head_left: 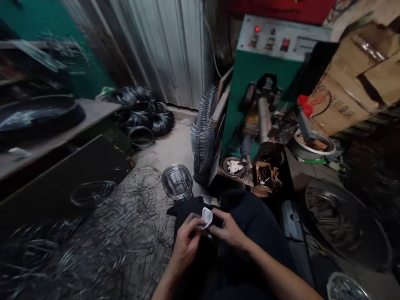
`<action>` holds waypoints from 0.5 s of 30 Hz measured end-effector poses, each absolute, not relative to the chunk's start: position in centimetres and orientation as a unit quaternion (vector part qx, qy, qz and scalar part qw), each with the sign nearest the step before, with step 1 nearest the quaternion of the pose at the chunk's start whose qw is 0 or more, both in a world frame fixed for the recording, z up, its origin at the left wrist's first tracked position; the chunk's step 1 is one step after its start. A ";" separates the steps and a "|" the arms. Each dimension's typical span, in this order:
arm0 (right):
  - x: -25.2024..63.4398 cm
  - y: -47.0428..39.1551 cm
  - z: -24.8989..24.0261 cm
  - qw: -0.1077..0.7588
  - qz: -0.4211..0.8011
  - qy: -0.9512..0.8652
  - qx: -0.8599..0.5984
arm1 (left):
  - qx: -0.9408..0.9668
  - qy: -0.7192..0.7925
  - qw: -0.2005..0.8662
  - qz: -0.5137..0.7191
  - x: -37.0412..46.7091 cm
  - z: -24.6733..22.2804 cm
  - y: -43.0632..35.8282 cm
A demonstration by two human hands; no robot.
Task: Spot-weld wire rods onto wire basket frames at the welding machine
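Head view, largest things first: a green machine (pixel 248 71) stands on the far right, its red light lit, with cardboard boxes (pixel 343 100) piled to its right. On the left is a counter (pixel 96 109) bearing a big round dark tray (pixel 73 109). Loose wire (pixel 125 241) sprawls over the floor at near left. A tall stack of wire rings (pixel 203 141) leans against the machine's side, probably so it stays upright within reach. Just beyond my knees stands a wire basket (pixel 164 185), likely set there to be close by.

My dark trousers (pixel 262 233) make a lap, and over it I bring both hands together, perhaps to keep the work steady and in sight. My left hand (pixel 188 237) is nearly closed, thumb and fingers pinching the left edge of a small white piece (pixel 207 217). My right hand (pixel 229 229) is partly open, fingertips at its right edge; whether they grip or merely touch, I cannot tell.

The piece looks thin and pale, with a rounded, cupped face and a brighter rim. Paper, cloth or plastic, I cannot say.
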State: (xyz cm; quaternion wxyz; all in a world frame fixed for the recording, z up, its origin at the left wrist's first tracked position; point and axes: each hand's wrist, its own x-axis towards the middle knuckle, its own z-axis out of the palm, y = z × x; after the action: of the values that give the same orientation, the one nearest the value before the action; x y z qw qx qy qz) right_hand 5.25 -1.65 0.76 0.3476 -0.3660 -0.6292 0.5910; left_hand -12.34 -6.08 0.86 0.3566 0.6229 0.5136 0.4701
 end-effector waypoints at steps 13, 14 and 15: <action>19.3 9.3 -7.0 0.278 0.337 -0.729 -0.526 | 0.562 0.489 0.594 0.304 -1.8 -2.8 6.8; 20.2 11.2 -7.6 0.254 0.318 -0.726 -0.555 | 0.560 0.512 0.576 0.303 -2.1 -3.4 7.8; 21.0 13.2 -8.2 0.240 0.303 -0.717 -0.580 | 0.557 0.544 0.549 0.303 -2.6 -4.0 8.7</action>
State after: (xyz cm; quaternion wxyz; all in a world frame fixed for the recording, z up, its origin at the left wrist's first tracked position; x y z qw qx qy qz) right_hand 21.03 13.24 -8.17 0.2401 -0.5800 -0.7171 0.3028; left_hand -2.61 8.67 -4.03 0.5493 0.5567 0.5444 0.3032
